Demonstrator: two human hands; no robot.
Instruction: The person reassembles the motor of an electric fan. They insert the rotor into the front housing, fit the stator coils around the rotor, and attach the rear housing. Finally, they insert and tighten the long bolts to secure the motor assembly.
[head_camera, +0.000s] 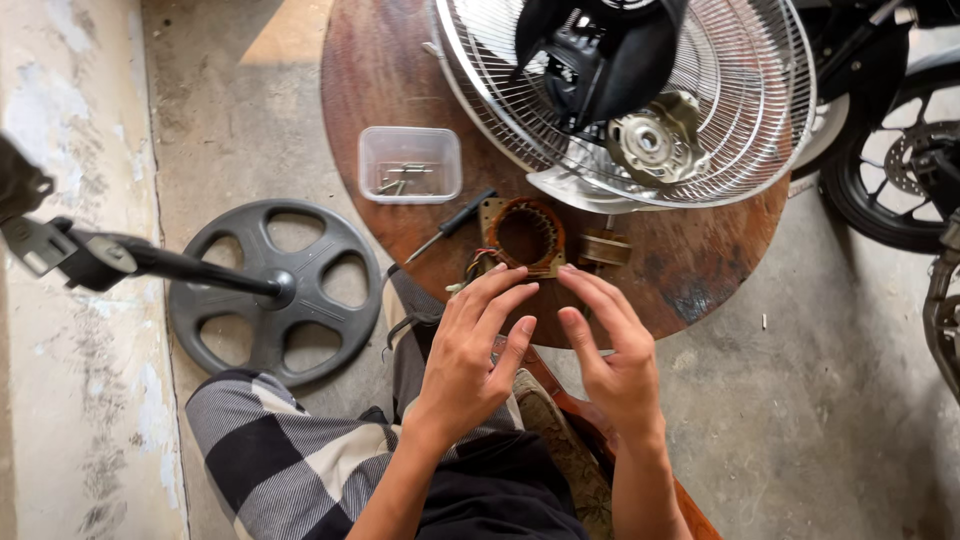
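Note:
My left hand (475, 345) and my right hand (610, 345) hover side by side with fingers spread, holding nothing, just in front of the near edge of a round wooden table (700, 270). Right beyond my fingertips lies a fan motor stator (525, 235) with copper windings and coloured wires. A small rotor (604, 247) sits to its right. A black-handled screwdriver (452, 226) lies left of the stator. Behind them stands a metal fan grille (740, 90) with the black motor housing (600, 55) and a silver motor plate (645, 140).
A clear plastic box (410, 165) with several screws sits on the table's left side. A black round fan base (275, 290) with its pole (150, 260) stands on the concrete floor at left. A motorcycle wheel (900, 170) is at right. My checked trouser leg (270, 450) is below.

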